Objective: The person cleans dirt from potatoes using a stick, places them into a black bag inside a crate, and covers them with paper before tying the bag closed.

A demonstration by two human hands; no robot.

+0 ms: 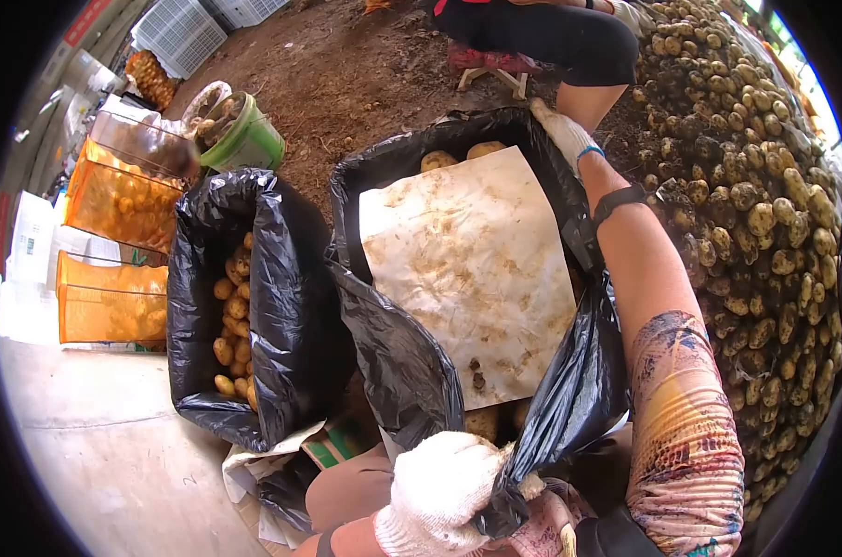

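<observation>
In front of me stands a crate lined with a black plastic bag (398,348). A stained sheet of paper (467,269) covers most of the potatoes inside; a few potatoes (438,161) show at its far edge and some at the near edge. My left hand (444,487), in a white knitted glove, is closed on the gathered near edge of the bag. At the far right corner, my gloved right hand (562,133) holds the bag's rim, its fingers partly hidden. A dark watch (622,200) is on that wrist.
Left of the crate is another black-lined container (295,306) of potatoes. Orange mesh bags (114,302) and a green bucket (244,139) stand farther left. A large potato heap (764,241) lies right. A co-worker sits on a low stool (495,70) ahead.
</observation>
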